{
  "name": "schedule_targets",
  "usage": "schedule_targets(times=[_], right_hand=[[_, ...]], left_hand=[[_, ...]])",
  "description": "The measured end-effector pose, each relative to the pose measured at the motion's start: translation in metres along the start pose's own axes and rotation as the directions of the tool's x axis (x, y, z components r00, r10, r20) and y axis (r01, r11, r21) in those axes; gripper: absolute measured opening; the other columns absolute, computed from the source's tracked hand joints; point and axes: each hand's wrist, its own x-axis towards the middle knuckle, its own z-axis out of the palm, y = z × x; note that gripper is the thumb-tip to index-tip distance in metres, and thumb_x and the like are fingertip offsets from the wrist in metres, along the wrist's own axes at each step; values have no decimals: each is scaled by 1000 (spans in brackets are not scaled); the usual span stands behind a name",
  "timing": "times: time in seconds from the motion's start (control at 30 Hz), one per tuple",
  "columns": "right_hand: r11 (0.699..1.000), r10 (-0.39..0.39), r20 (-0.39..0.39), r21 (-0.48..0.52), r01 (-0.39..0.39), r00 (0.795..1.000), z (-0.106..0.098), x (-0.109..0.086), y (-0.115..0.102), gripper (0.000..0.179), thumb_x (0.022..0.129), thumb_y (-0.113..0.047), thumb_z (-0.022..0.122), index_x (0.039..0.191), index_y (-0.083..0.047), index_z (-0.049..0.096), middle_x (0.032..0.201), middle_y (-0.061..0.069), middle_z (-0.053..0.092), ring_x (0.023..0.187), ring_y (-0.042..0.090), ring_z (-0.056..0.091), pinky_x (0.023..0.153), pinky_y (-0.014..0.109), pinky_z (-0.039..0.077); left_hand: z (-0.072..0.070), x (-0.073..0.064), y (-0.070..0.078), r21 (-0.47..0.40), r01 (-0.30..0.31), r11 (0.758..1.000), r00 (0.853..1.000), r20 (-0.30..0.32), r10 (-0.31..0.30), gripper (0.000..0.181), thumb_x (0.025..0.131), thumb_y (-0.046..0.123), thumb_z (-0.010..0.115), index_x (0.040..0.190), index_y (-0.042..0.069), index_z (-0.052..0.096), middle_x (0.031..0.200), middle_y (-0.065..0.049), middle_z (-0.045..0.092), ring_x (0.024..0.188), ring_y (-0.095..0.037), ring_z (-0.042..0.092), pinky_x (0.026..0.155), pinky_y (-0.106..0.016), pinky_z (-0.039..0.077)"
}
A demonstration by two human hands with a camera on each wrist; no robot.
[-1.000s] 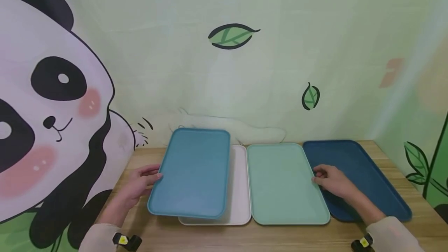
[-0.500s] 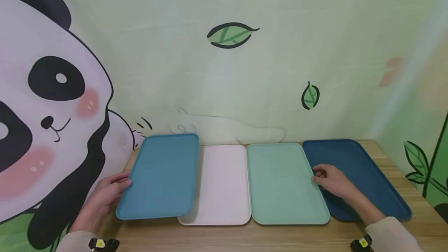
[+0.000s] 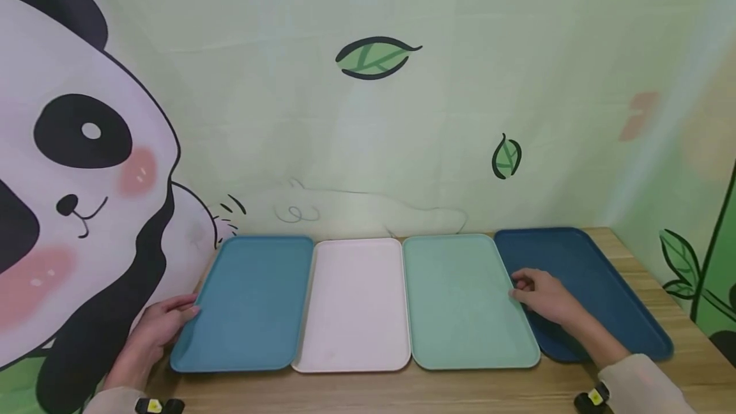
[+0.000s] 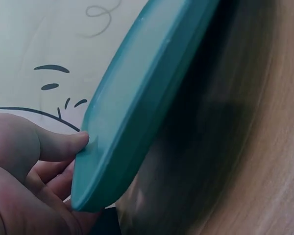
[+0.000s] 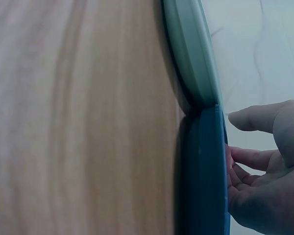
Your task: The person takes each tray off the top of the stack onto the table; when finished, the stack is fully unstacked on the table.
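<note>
My left hand [image 3: 161, 328] pinches the left edge of a medium-blue tray [image 3: 250, 302]. In the left wrist view, the thumb lies on the rim of that tray [image 4: 122, 110] and the fingers go underneath, with dark shadow between tray and table. A pinkish-white tray [image 3: 358, 305] lies just right of it, then a mint-green tray [image 3: 466, 302]. My right hand [image 3: 543, 296] hovers low over a dark-blue tray [image 3: 609, 312], its fingers loosely bent and its thumb at the mint tray's right edge. In the right wrist view, nothing shows between thumb and fingers.
The trays line up side by side on a wood-grain table [image 3: 368, 395]. A pale green backdrop [image 3: 276, 114] with a large panda [image 3: 109, 209] and leaves stands directly behind the table's far edge.
My left hand has carried the medium-blue tray left and down, from over the pinkish-white tray to beside it, uncovering that tray. My right hand has stayed in place.
</note>
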Motion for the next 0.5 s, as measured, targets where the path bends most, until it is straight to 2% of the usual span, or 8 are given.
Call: schedule_targets(times=[0.17, 0.27, 0.4, 0.5], right_hand=[[1000, 3, 2, 7, -3, 1000, 0, -1, -1, 48, 102, -11, 67, 137, 19, 52, 107, 17, 64, 92, 25, 63, 73, 37, 58], [1000, 5, 2, 10, -5, 1000, 0, -1, 0, 48, 102, -11, 67, 136, 19, 52, 107, 17, 63, 93, 25, 62, 73, 37, 58], [1000, 7, 1, 14, -7, 1000, 0, -1, 0, 48, 102, -11, 66, 137, 19, 52, 107, 16, 63, 93, 25, 62, 73, 37, 58], [1000, 7, 2, 16, -7, 1000, -1, -1, -1, 48, 102, -10, 66, 137, 19, 52, 107, 16, 63, 93, 25, 62, 74, 37, 58]], left_hand=[[1, 5, -2, 30, -33, 999, 998, -44, 34, 57, 107, 14, 60, 155, -11, 41, 149, -36, 49, 134, -50, 48, 107, -60, 44], [1, 7, -2, 49, -38, 998, 997, -66, 41, 55, 106, 12, 59, 153, -12, 43, 148, -36, 50, 134, -51, 48, 107, -61, 43], [4, 8, -3, 80, -20, 997, 991, -129, 30, 51, 106, 10, 59, 150, -12, 47, 144, -36, 54, 131, -52, 51, 105, -62, 44], [6, 8, -6, 140, -18, 990, 988, -152, 39, 48, 105, 8, 58, 147, -13, 50, 141, -36, 56, 129, -52, 52, 103, -63, 45]])
